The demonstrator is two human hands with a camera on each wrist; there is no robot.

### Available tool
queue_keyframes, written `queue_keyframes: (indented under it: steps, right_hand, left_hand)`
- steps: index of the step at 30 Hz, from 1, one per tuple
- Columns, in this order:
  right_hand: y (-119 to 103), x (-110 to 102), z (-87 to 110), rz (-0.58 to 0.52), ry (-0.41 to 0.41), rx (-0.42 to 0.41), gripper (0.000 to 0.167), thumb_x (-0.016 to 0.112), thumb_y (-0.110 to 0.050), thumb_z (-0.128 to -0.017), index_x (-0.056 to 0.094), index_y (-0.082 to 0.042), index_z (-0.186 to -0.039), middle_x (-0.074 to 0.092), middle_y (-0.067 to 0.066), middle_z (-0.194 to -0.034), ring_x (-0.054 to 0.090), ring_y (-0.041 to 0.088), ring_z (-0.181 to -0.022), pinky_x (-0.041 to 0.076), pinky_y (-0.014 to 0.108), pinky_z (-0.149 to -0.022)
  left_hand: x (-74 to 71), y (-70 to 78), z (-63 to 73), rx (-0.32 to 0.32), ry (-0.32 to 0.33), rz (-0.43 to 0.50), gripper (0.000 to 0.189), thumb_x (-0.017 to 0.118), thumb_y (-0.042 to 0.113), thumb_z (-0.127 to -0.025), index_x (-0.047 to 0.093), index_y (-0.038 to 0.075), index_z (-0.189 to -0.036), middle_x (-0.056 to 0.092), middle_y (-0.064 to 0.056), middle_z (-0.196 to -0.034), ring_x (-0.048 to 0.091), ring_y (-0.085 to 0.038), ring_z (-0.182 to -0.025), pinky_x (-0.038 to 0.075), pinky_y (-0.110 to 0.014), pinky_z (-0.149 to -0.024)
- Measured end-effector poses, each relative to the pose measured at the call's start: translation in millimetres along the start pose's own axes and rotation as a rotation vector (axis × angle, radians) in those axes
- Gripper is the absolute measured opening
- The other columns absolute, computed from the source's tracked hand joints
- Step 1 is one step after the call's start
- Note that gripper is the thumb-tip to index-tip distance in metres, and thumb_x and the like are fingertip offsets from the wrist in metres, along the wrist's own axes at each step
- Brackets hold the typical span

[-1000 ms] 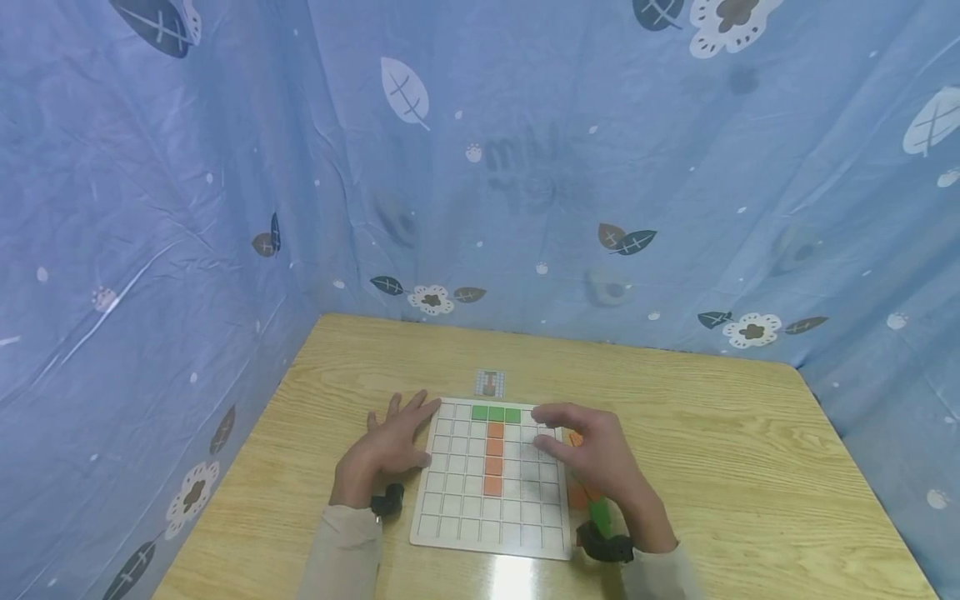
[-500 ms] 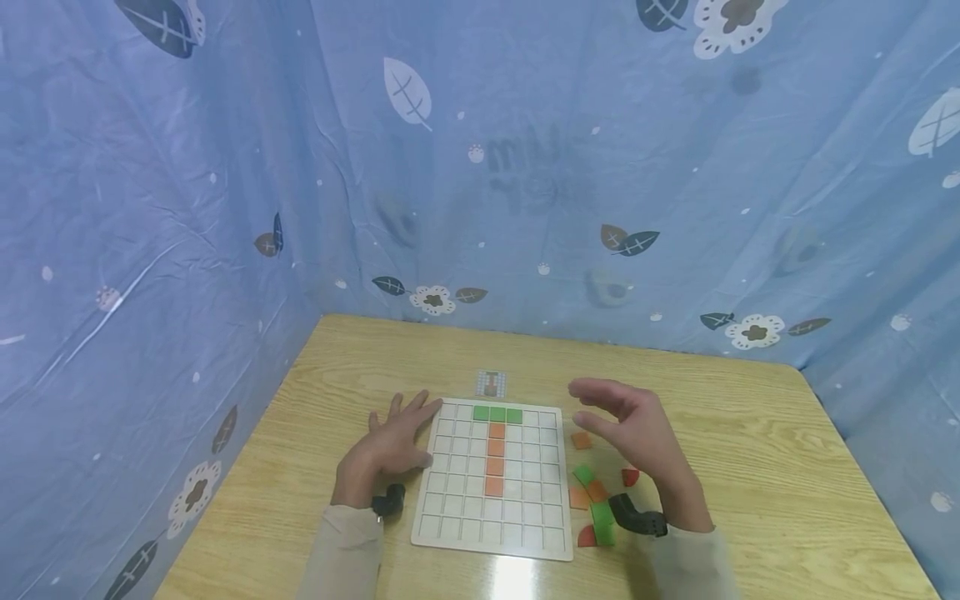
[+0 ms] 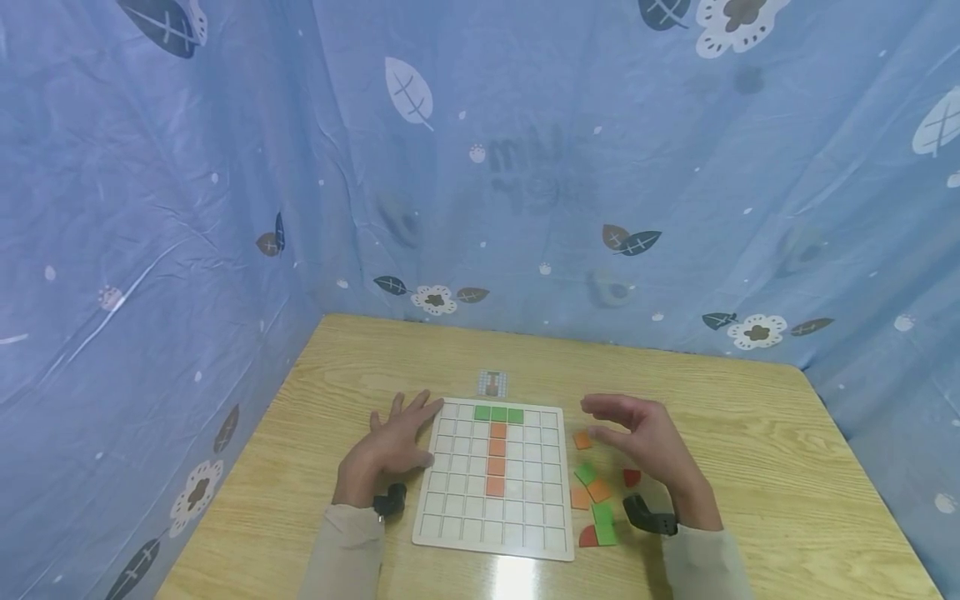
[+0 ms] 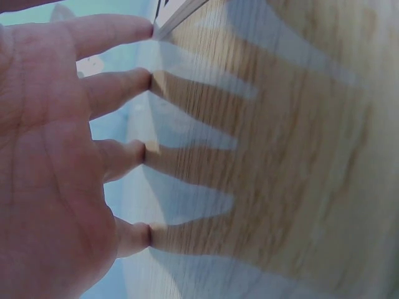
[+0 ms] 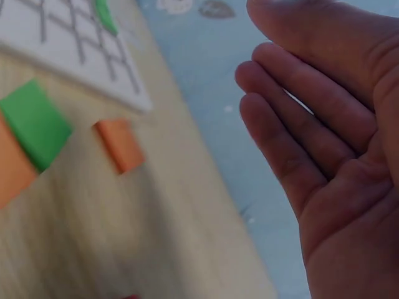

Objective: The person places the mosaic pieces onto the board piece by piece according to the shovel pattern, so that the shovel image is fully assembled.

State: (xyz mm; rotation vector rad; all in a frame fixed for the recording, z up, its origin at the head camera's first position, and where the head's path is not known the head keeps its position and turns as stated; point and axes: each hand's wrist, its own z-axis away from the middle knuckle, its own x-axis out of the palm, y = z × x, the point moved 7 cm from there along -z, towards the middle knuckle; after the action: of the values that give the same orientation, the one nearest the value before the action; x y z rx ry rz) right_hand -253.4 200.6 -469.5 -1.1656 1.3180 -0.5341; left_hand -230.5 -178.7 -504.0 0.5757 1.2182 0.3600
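A white grid board [image 3: 457, 506] lies on the table, with a row of green square tiles [image 3: 498, 414] along its far side and a column of orange square tiles [image 3: 497, 448] below their middle. My left hand [image 3: 388, 446] rests with spread fingers at the board's left edge; in the left wrist view its fingertips [image 4: 142, 80] meet the tabletop. My right hand [image 3: 645, 429] hovers right of the board, fingers loosely bent and holding nothing. Just by its thumb lies a loose orange tile [image 3: 582, 440], also in the right wrist view as an orange tile [image 5: 120, 145].
Several loose tiles lie right of the board: a green tile [image 3: 585, 472], an orange tile [image 3: 580, 498], a red quarter-round tile [image 3: 587, 536] and another red piece [image 3: 632, 477]. A small pattern card [image 3: 492, 383] lies beyond the board. Blue curtains [image 3: 480, 167] enclose the table.
My right hand has moved from over the board's right side to the right, past its edge, then slightly lower, uncovering the loose tiles. My left hand has stayed in place.
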Motion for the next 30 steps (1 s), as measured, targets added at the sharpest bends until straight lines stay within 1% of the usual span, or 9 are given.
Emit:
queue_keyframes:
  steps: [3,4,8,11,13,15,20,26,30]
  right_hand:
    - [12.0,1.7,2.0,0.008,-0.005,0.049,0.041,0.087,-0.02,-0.094,0.078,-0.016,-0.134,0.08,0.011,-0.133,0.073,0.005,-0.124,0.057,0.019,-0.105]
    - [15.6,2.4,2.6,-0.001,-0.006,0.065,0.041,0.088,-0.02,-0.094,0.078,-0.017,-0.133,0.08,0.01,-0.132,0.074,0.008,-0.124,0.057,0.02,-0.104]
    - [29.1,6.7,4.0,-0.031,-0.026,0.108,0.043,0.087,-0.02,-0.093,0.077,-0.013,-0.134,0.079,0.009,-0.134,0.075,0.021,-0.127,0.057,0.019,-0.103]
    - [39.0,10.6,4.2,-0.054,-0.039,0.141,0.045,0.088,-0.017,-0.092,0.077,-0.01,-0.135,0.079,0.01,-0.134,0.076,0.022,-0.125,0.058,0.02,-0.103]
    - [43.8,12.6,4.0,-0.044,-0.05,0.143,0.045,0.087,-0.015,-0.092,0.076,-0.009,-0.136,0.079,0.011,-0.134,0.077,0.021,-0.124,0.057,0.02,-0.103]
    - [47.3,13.6,3.8,-0.021,-0.046,0.145,0.044,0.088,-0.014,-0.092,0.077,-0.01,-0.134,0.08,0.009,-0.132,0.077,0.019,-0.122,0.057,0.019,-0.103]
    - [51.1,15.9,3.8,0.076,-0.034,0.147,0.039,0.088,-0.016,-0.092,0.08,-0.02,-0.129,0.081,-0.003,-0.127,0.074,0.013,-0.121,0.053,0.019,-0.105]
    - [50.6,17.9,5.2,0.161,-0.025,0.135,0.036,0.087,-0.014,-0.092,0.081,-0.025,-0.126,0.081,-0.009,-0.125,0.073,0.016,-0.123,0.056,0.026,-0.106]
    - [48.8,19.2,7.0,0.181,-0.022,0.126,0.037,0.086,-0.01,-0.092,0.081,-0.025,-0.126,0.08,-0.008,-0.127,0.074,0.021,-0.124,0.058,0.029,-0.106]
  left_hand:
    - [0.2,0.3,-0.1,0.004,-0.001,0.0,0.095,0.085,0.005,-0.081,0.047,0.015,-0.167,0.026,-0.018,-0.181,0.004,-0.056,-0.168,-0.004,-0.09,-0.122]
    - [0.1,0.4,-0.1,0.005,0.0,0.001,0.095,0.085,0.005,-0.081,0.047,0.015,-0.167,0.026,-0.018,-0.181,0.004,-0.056,-0.168,-0.004,-0.09,-0.122]
    - [0.2,0.4,-0.2,0.007,0.0,0.003,0.095,0.084,0.005,-0.08,0.047,0.014,-0.167,0.027,-0.019,-0.181,0.004,-0.056,-0.168,-0.003,-0.09,-0.122]
    - [0.0,0.7,0.1,0.008,0.001,0.007,0.095,0.085,0.004,-0.08,0.047,0.014,-0.167,0.027,-0.019,-0.181,0.004,-0.057,-0.168,-0.003,-0.09,-0.122]
    - [-0.1,1.0,0.2,0.008,0.0,0.009,0.095,0.085,0.004,-0.08,0.047,0.014,-0.167,0.027,-0.019,-0.181,0.004,-0.057,-0.168,-0.003,-0.09,-0.122]
    - [0.0,1.0,0.3,0.007,-0.002,0.01,0.095,0.085,0.004,-0.081,0.047,0.014,-0.167,0.026,-0.018,-0.181,0.003,-0.056,-0.168,-0.004,-0.09,-0.122]
    - [-0.3,0.9,0.4,0.004,-0.004,0.014,0.095,0.085,0.004,-0.081,0.047,0.015,-0.167,0.026,-0.018,-0.181,0.003,-0.056,-0.168,-0.005,-0.089,-0.122]
    - [-0.6,1.3,1.1,0.004,-0.003,0.016,0.095,0.085,0.004,-0.081,0.046,0.014,-0.167,0.026,-0.018,-0.181,0.003,-0.056,-0.168,-0.005,-0.089,-0.123]
    - [-0.5,1.2,1.4,0.001,-0.004,0.018,0.094,0.085,0.004,-0.082,0.046,0.014,-0.167,0.026,-0.018,-0.182,0.003,-0.056,-0.168,-0.005,-0.088,-0.123]
